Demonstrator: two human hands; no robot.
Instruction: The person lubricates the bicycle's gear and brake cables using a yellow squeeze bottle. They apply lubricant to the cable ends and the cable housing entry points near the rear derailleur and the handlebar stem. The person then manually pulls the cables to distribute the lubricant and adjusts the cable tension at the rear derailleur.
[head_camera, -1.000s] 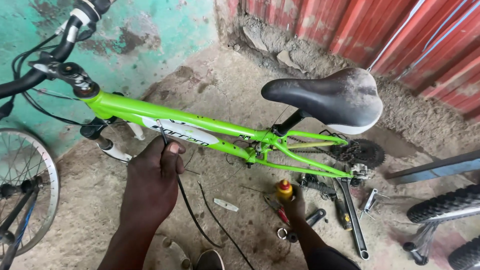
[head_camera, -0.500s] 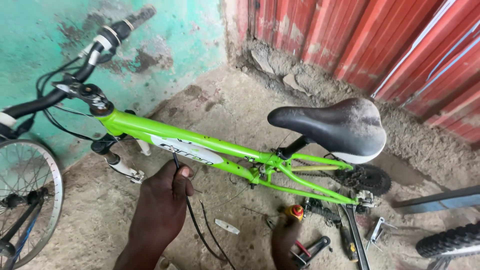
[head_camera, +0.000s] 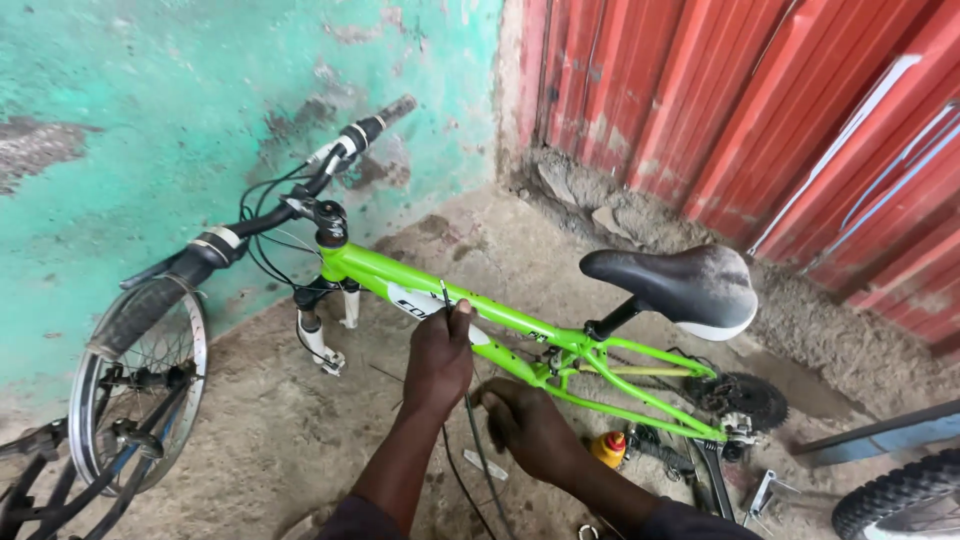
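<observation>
A bright green bicycle frame (head_camera: 520, 335) stands on a rough, dusty concrete floor (head_camera: 250, 420) in the corner between a peeling turquoise wall (head_camera: 150, 120) and red corrugated metal sheeting (head_camera: 720, 110). The left hand (head_camera: 438, 360) has its fingers pinched on a thin black cable (head_camera: 475, 440) at the frame's top tube. The right hand (head_camera: 530, 425), just below, has its fingers curled around the same cable. A small yellow bottle (head_camera: 610, 447) sits on the floor beneath the black saddle (head_camera: 680, 285).

The bike frame (head_camera: 520, 335) is glossy painted metal; above it, the saddle (head_camera: 680, 285) is scuffed matt black, and behind it the wall (head_camera: 150, 120) is rough, flaking plaster.
</observation>
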